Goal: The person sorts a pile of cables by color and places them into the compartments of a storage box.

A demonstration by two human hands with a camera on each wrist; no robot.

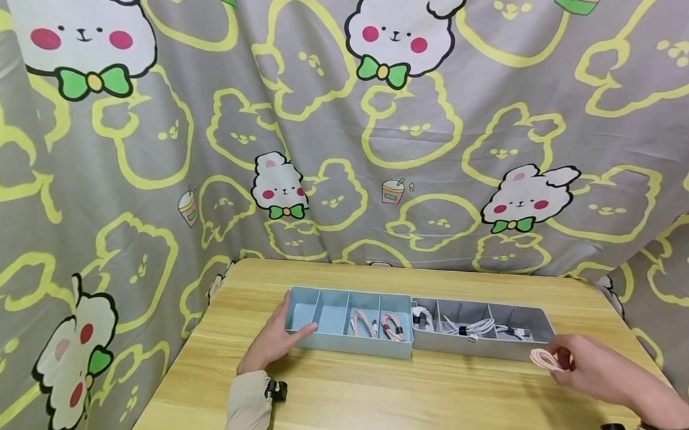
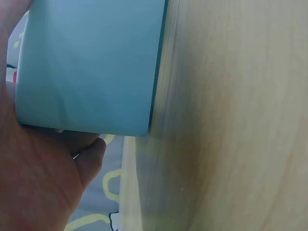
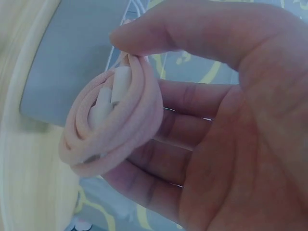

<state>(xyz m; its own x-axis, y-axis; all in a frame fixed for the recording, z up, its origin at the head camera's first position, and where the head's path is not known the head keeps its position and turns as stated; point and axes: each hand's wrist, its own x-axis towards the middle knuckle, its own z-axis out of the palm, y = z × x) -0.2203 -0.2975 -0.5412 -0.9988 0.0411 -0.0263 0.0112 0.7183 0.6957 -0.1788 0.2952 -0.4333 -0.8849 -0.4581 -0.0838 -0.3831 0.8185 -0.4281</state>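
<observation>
My right hand (image 1: 598, 372) pinches a coiled pale pink charging cable (image 3: 113, 120) between thumb and fingers, in front of the grey divided box's right end. White connector ends show within its loops in the right wrist view. At the left end of a light blue divided box (image 1: 348, 345), my left hand (image 1: 271, 344) grips the corner, thumb along the front and fingers round the side. Coiled pinkish cables (image 1: 363, 324) lie in its two right compartments. Against its right side stands the grey box (image 1: 505, 349), with white cables (image 1: 470, 326) in several compartments.
Both boxes stand on a wooden table (image 1: 368, 407), toward its far edge. A grey curtain (image 1: 338, 129) with yellow outlines and white cartoon animals hangs behind the table and along its sides.
</observation>
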